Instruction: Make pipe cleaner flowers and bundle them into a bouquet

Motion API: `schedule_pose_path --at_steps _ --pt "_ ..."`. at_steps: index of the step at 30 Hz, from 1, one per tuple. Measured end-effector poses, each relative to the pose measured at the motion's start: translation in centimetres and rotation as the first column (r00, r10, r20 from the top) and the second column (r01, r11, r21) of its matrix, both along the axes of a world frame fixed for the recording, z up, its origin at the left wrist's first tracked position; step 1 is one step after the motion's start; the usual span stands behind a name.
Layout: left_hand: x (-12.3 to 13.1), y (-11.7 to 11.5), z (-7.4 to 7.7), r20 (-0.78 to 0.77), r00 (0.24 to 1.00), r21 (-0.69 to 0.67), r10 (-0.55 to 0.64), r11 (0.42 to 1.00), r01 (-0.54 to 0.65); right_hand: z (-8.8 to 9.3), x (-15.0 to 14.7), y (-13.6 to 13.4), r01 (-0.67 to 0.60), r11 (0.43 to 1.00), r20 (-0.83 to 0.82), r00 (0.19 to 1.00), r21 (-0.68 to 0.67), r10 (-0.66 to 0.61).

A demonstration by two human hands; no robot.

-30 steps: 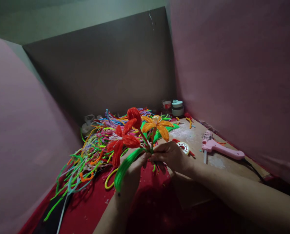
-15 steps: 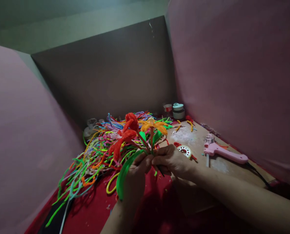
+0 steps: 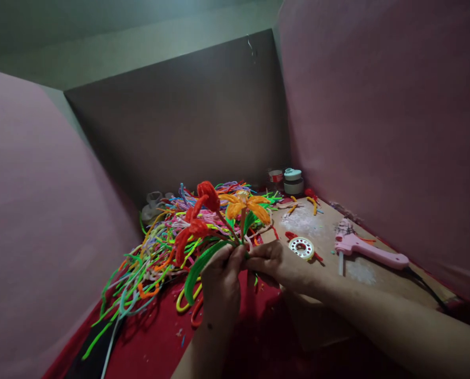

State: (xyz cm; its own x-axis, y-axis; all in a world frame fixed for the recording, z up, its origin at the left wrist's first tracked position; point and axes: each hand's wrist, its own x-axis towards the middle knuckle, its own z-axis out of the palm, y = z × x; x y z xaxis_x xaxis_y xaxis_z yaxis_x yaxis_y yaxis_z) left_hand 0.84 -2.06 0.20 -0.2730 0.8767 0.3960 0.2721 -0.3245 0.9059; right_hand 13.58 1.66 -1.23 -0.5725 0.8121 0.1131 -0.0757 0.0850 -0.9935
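Between my two hands is a small bunch of pipe-cleaner flowers, with red blooms (image 3: pixel 208 197), an orange flower (image 3: pixel 244 204) and a long curved green leaf (image 3: pixel 197 273). My left hand (image 3: pixel 226 268) is closed around the gathered stems, thumb pressed against them. Close beside it on the right, my right hand (image 3: pixel 276 263) pinches the stems at the same spot, its fingers bent together. The lower ends of the stems are mostly hidden by the hands. The green leaf arches out over my left hand.
A heap of colourful pipe cleaners (image 3: pixel 152 263) spreads behind and left on the red cloth (image 3: pixel 140 347). At right, a board (image 3: pixel 322 231) carries a pink glue gun (image 3: pixel 371 250) and a round white spool-like disc (image 3: pixel 301 247). A pale green lidded jar (image 3: pixel 293 181) stands at the back.
The red blooms and leaf have turned and tilted left as my hands shift the stems. My right hand's fingers have moved slightly along the bunch. The view has shifted a little.
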Motion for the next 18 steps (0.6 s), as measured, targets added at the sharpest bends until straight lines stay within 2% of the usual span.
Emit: schedule_pose_path --at_steps 4,8,11,18 --pt "0.1 0.0 0.5 -0.005 1.000 -0.038 0.025 0.999 -0.025 -0.4 -0.2 0.0 -0.042 0.999 -0.063 0.997 -0.002 0.041" --pt "0.2 0.2 0.5 0.131 0.990 -0.079 0.041 0.996 -0.031 -0.6 -0.2 0.1 -0.067 0.997 -0.118 0.990 0.030 0.071" --pt "0.1 0.4 0.2 0.176 0.983 -0.055 0.048 0.998 -0.038 -0.8 -0.4 0.2 -0.083 0.996 -0.133 0.988 -0.025 0.079" --pt "-0.5 1.1 -0.4 0.141 0.988 -0.122 -0.059 0.990 0.076 -1.1 -0.6 0.1 -0.005 0.998 -0.165 0.986 -0.068 -0.007"
